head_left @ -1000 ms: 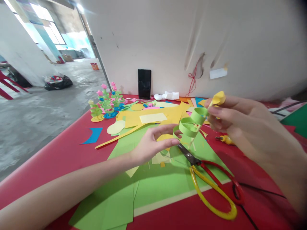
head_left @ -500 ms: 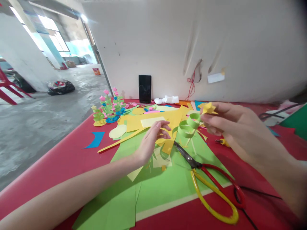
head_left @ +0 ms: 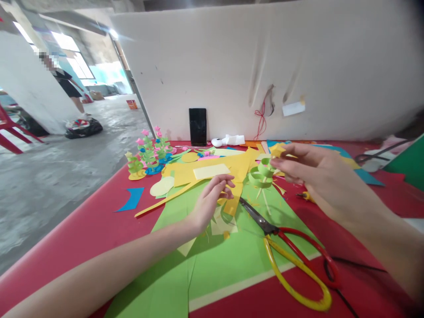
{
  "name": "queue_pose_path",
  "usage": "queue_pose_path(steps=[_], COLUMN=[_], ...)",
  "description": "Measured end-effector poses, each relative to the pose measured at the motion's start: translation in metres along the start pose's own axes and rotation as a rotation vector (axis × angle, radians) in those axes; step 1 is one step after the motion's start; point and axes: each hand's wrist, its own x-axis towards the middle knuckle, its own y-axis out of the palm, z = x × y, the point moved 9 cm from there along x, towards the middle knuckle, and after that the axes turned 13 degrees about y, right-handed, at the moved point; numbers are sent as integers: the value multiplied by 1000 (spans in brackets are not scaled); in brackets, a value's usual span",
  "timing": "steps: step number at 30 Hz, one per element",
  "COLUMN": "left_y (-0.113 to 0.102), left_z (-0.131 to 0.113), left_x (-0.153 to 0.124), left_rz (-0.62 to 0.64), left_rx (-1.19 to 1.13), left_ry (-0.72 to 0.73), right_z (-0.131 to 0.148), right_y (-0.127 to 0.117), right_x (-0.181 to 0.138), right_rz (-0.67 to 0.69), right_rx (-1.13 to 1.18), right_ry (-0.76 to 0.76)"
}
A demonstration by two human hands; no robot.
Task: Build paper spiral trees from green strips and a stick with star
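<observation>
Between the thumb and fingers of my right hand [head_left: 313,170] is a paper flower, gripped at its yellow star [head_left: 277,150]. Green paper loops [head_left: 260,179] hang below the star around a thin pale stem that slants down. My left hand [head_left: 212,198] hovers over the paper scraps with loosely bent fingers and nothing visible in it. Below the flower, scissors [head_left: 265,224] with one red and one yellow handle lie on a green paper sheet [head_left: 225,265]. Yellow paper [head_left: 180,172] lies beyond my left hand.
Small finished paper flowers [head_left: 154,152] stand at the table's left edge. A black phone [head_left: 198,126] leans on the white panel [head_left: 215,62]. A blue scrap [head_left: 131,199] lies at left. A screwdriver-like yellow handle [head_left: 309,197] sits under my right hand. A person [head_left: 68,84] stands far left.
My right hand has moved slightly left with the paper flower. My left hand stays nearly in place. The view has tilted a little, and a person now shows in the background.
</observation>
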Motion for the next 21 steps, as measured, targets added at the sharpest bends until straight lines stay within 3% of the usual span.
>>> queue_pose_path(steps=[21], left_y=[1], left_z=[1], left_x=[-4], left_rz=[35], left_rx=[189], left_ry=[-39], right_z=[-21], right_y=[17], right_x=[7], right_rz=[178], right_rx=[267], right_ry=[255])
